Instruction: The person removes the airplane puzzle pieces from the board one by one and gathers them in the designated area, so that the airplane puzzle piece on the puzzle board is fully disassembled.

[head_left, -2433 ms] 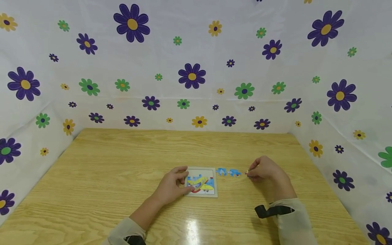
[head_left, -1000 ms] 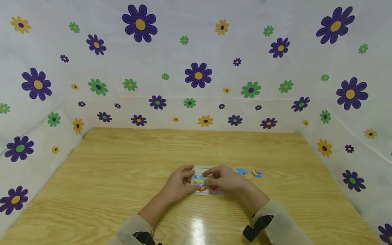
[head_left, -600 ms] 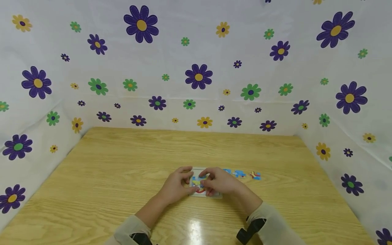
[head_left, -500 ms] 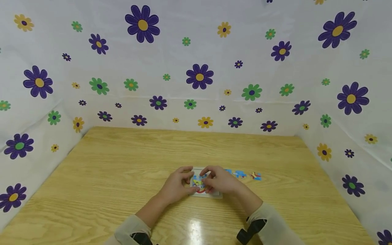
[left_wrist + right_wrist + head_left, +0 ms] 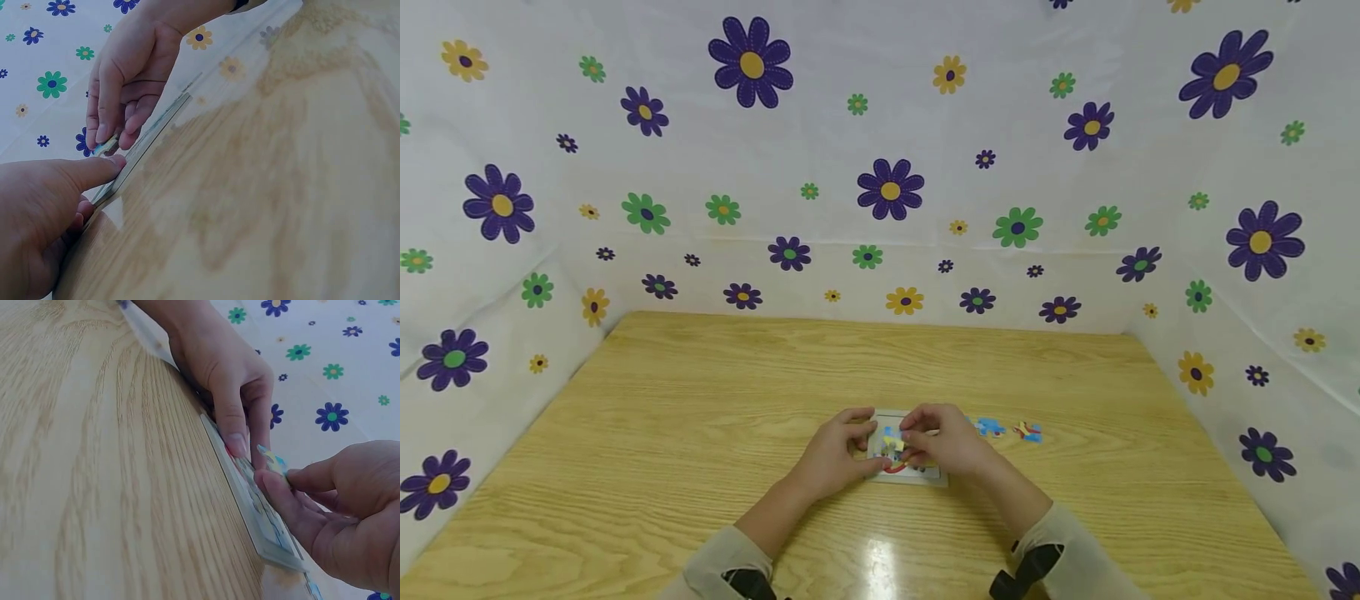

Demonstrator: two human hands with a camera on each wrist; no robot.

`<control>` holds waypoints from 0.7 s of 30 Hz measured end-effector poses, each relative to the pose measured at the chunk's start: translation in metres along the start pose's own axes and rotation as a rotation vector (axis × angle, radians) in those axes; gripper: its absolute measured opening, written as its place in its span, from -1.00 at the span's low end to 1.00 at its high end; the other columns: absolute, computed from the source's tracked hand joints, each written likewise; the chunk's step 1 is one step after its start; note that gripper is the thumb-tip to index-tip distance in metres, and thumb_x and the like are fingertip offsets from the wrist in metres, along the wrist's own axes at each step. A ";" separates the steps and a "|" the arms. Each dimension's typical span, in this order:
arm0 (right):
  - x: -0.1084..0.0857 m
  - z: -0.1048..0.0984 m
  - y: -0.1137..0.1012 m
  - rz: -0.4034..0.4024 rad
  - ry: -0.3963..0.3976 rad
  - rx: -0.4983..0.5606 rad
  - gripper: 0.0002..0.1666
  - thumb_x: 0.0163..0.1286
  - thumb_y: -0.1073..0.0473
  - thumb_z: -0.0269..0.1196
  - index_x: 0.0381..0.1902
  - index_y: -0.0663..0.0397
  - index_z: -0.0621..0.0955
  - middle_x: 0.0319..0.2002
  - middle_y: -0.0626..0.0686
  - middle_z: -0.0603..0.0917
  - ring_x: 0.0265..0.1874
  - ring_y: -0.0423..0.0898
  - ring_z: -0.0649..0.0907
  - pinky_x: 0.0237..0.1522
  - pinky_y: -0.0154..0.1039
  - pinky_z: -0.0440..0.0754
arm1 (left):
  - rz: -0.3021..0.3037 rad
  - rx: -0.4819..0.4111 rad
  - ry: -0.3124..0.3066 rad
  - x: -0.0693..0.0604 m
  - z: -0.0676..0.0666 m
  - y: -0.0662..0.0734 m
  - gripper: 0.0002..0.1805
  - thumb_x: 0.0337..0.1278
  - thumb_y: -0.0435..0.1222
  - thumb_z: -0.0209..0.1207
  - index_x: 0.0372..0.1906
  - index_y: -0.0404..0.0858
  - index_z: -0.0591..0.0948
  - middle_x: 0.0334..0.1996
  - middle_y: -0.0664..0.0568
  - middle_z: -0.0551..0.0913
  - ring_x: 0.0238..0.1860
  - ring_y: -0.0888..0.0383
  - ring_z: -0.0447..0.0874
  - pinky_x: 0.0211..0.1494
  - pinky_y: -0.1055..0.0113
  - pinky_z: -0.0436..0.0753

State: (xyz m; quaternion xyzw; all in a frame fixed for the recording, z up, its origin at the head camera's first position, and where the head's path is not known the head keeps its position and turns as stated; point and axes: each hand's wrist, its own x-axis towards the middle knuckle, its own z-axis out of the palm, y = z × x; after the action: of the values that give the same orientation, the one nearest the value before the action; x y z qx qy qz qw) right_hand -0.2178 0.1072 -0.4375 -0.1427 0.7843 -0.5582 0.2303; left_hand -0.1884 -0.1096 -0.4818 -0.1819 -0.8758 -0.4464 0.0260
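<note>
In the head view, just below and right of centre, your left hand [image 5: 833, 452] grips the left side of the jigsaw tray [image 5: 917, 482], thumb over its face; your fingers around the edge are partly hidden. Your right hand [image 5: 953, 443] pinches a jigsaw piece [image 5: 275, 464] between thumb and fingers, at lower right in the right wrist view, tilted above the tray. That hand hides much of the airplane picture [image 5: 893, 467], so you cannot tell which spaces are filled. Right of the hand lie a blue piece [image 5: 990, 427] and a red, yellow and blue piece [image 5: 1027, 431] on the wooden table [image 5: 760, 367]; a blue sliver beside your knuckles is mostly covered. The bottom edge crops your left black strap [image 5: 748, 583].
</note>
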 end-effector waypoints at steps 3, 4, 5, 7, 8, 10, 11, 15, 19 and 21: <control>-0.003 -0.007 0.002 0.011 0.014 0.036 -0.75 0.47 0.35 0.18 0.04 0.38 0.58 -0.17 0.24 0.65 -0.32 -0.05 0.77 -0.20 -0.17 0.76 | 0.003 0.024 0.014 0.001 0.000 0.001 -0.34 -0.02 -0.17 0.51 0.16 -0.46 0.62 0.30 -0.15 0.53 -0.24 0.29 0.50 -0.23 0.50 0.51; -0.005 -0.010 0.003 0.011 0.015 0.037 -0.74 0.47 0.35 0.18 0.05 0.39 0.58 -0.16 0.24 0.65 -0.31 -0.05 0.77 -0.19 -0.18 0.75 | 0.003 0.028 0.015 0.001 0.000 0.001 -0.34 -0.02 -0.17 0.51 0.17 -0.45 0.62 0.30 -0.15 0.53 -0.25 0.30 0.49 -0.25 0.50 0.50; -0.007 -0.013 0.004 0.011 0.017 0.035 -0.73 0.46 0.34 0.19 0.05 0.39 0.59 -0.16 0.23 0.64 -0.31 -0.05 0.76 -0.18 -0.18 0.75 | 0.003 0.031 0.017 0.001 0.000 0.001 -0.34 -0.02 -0.17 0.51 0.17 -0.45 0.62 0.30 -0.15 0.53 -0.26 0.31 0.48 -0.26 0.50 0.49; -0.011 -0.021 0.007 0.001 0.016 0.020 -0.73 0.45 0.32 0.21 0.03 0.39 0.61 -0.16 0.22 0.64 -0.29 -0.07 0.75 -0.16 -0.20 0.75 | 0.002 0.025 0.016 0.001 0.000 0.002 -0.34 -0.02 -0.18 0.51 0.17 -0.45 0.62 0.30 -0.15 0.53 -0.27 0.31 0.46 -0.27 0.50 0.48; -0.013 -0.024 0.009 -0.002 0.022 0.009 -0.73 0.44 0.32 0.22 0.02 0.39 0.61 -0.16 0.22 0.63 -0.29 -0.08 0.74 -0.16 -0.20 0.75 | 0.002 0.022 0.015 0.000 0.000 0.002 -0.34 -0.02 -0.18 0.51 0.17 -0.46 0.61 0.30 -0.15 0.53 -0.27 0.31 0.46 -0.28 0.50 0.47; -0.018 -0.030 0.013 -0.009 0.029 -0.009 -0.71 0.42 0.30 0.26 0.02 0.38 0.62 -0.14 0.21 0.63 -0.27 -0.09 0.73 -0.16 -0.21 0.75 | 0.000 0.010 0.009 0.000 0.001 0.002 -0.33 -0.02 -0.19 0.51 0.18 -0.46 0.61 0.31 -0.15 0.52 -0.27 0.31 0.45 -0.29 0.51 0.47; -0.020 -0.033 0.015 -0.009 0.033 -0.010 -0.71 0.41 0.30 0.27 0.02 0.38 0.62 -0.14 0.21 0.63 -0.26 -0.10 0.72 -0.16 -0.21 0.75 | -0.001 0.006 0.007 0.000 0.001 0.002 -0.33 -0.02 -0.19 0.51 0.18 -0.47 0.60 0.31 -0.14 0.52 -0.27 0.31 0.45 -0.29 0.51 0.47; -0.029 -0.045 0.019 -0.006 0.053 -0.023 -0.67 0.38 0.29 0.30 0.04 0.38 0.61 -0.12 0.21 0.63 -0.22 -0.10 0.71 -0.15 -0.21 0.74 | -0.007 -0.002 -0.005 0.000 0.001 0.002 -0.33 0.00 -0.20 0.49 0.20 -0.46 0.59 0.33 -0.14 0.50 -0.28 0.31 0.44 -0.31 0.51 0.47; -0.036 -0.053 0.022 0.004 0.077 -0.051 -0.67 0.39 0.29 0.29 0.03 0.40 0.60 -0.13 0.22 0.65 -0.23 -0.09 0.72 -0.18 -0.22 0.74 | -0.017 -0.004 -0.010 0.000 0.001 0.002 -0.33 0.02 -0.19 0.49 0.21 -0.45 0.59 0.34 -0.14 0.49 -0.27 0.31 0.44 -0.31 0.51 0.46; -0.037 -0.056 0.023 0.009 0.094 -0.071 -0.68 0.39 0.30 0.28 0.03 0.41 0.60 -0.16 0.22 0.68 -0.26 -0.08 0.73 -0.21 -0.23 0.74 | -0.025 -0.007 -0.011 0.000 0.000 0.003 -0.32 0.02 -0.18 0.49 0.21 -0.45 0.58 0.35 -0.13 0.49 -0.26 0.30 0.44 -0.30 0.51 0.46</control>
State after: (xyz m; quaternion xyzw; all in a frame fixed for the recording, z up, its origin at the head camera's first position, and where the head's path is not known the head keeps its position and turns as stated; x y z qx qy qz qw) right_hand -0.2144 0.1778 -0.4363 -0.1208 0.8142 -0.5350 0.1903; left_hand -0.1874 -0.1081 -0.4799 -0.1736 -0.8766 -0.4486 0.0151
